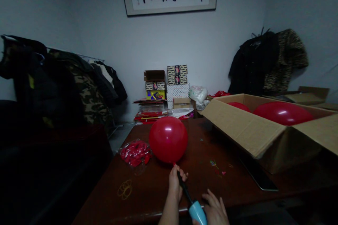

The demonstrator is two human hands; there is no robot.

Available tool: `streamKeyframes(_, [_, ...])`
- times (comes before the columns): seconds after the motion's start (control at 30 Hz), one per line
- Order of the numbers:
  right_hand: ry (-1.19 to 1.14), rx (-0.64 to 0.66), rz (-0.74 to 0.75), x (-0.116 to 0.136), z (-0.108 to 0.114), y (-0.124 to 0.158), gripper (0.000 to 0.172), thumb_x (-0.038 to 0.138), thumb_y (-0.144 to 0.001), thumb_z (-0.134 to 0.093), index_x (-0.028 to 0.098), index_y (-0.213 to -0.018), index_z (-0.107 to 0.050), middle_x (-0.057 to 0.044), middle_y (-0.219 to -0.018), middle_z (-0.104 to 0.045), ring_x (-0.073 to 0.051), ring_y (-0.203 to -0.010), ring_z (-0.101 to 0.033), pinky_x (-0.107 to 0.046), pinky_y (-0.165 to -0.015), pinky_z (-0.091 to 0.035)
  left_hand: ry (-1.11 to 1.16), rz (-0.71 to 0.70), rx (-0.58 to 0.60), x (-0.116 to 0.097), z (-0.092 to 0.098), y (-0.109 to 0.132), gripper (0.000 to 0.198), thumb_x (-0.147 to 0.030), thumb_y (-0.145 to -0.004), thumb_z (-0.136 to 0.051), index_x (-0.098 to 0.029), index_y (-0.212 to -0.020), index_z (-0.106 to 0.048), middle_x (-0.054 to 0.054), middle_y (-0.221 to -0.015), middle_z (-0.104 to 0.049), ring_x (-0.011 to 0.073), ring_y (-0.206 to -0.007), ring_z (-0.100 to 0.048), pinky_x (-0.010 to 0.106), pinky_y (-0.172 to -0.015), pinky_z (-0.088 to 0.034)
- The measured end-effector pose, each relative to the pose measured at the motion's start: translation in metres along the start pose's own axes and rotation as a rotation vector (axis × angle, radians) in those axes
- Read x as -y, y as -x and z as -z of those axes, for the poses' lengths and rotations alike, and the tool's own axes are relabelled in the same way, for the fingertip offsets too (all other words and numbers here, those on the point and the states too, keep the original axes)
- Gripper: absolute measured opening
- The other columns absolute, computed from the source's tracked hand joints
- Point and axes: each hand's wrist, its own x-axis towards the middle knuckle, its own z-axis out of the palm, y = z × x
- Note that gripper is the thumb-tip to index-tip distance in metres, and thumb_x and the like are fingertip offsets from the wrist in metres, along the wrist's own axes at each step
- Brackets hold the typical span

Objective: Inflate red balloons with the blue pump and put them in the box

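A round red balloon (168,140) stands inflated above the table, its neck pinched in my left hand (175,183). That same hand is closed around the black tip of a balloon pump (197,213), whose light-blue body slants down towards me. My right hand (216,211) is at the pump's blue body, thumb to its left and palm to its right; its other fingers stretch loosely apart. The pump's lower end is cut off by the frame. Left of the balloon lies a clear plastic bag of uninflated red balloons (135,153).
Rubber bands (125,189) lie at the front left of the brown table (153,197), and small coloured bits (214,164) on the right. A large cardboard box (245,126) holds red balloons (283,113). By it rests a dark phone-like slab (260,175). Stacked boxes (177,88) stand behind.
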Motion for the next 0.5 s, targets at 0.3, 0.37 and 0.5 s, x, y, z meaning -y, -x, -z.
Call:
streamKeyframes(0.3, [-0.053,-0.015,-0.027,0.024,0.010,-0.031,0.045,0.047,-0.073,-0.047,0.016,-0.101,-0.063,-0.013,-0.132,-0.046,-0.032,-0.132,-0.023,-0.054,-0.107,-0.007,0.020,-0.041,-0.009,-0.001,0.002,-0.005,0.040,-0.049,-0.068,-0.064,-0.021,-0.060,-0.038,-0.010,-0.039,-0.042,0.0057,-0.031,-0.032,0.031,-0.058,-0.043])
streamKeyframes(0.37, [-0.040,0.004,-0.028,0.020,0.007,-0.026,0.048,0.049,-0.071,-0.049,0.016,-0.103,-0.063,-0.013,-0.135,-0.043,-0.033,-0.133,-0.021,-0.056,-0.106,-0.006,0.011,-0.048,-0.017,-0.002,0.001,-0.004,0.040,-0.050,-0.067,-0.064,-0.021,-0.059,-0.038,-0.010,-0.039,-0.042,0.0057,-0.030,-0.032,0.031,-0.058,-0.043])
streamKeyframes(0.5, [-0.012,-0.006,-0.001,0.011,0.002,-0.014,0.047,0.049,-0.064,-0.058,0.017,-0.098,-0.065,-0.012,-0.135,-0.044,-0.034,-0.133,-0.019,-0.055,-0.107,-0.003,0.011,-0.044,-0.029,-0.002,0.000,-0.004,0.040,-0.049,-0.066,-0.065,-0.021,-0.059,-0.038,-0.011,-0.037,-0.040,0.0054,-0.029,-0.031,0.030,-0.057,-0.043])
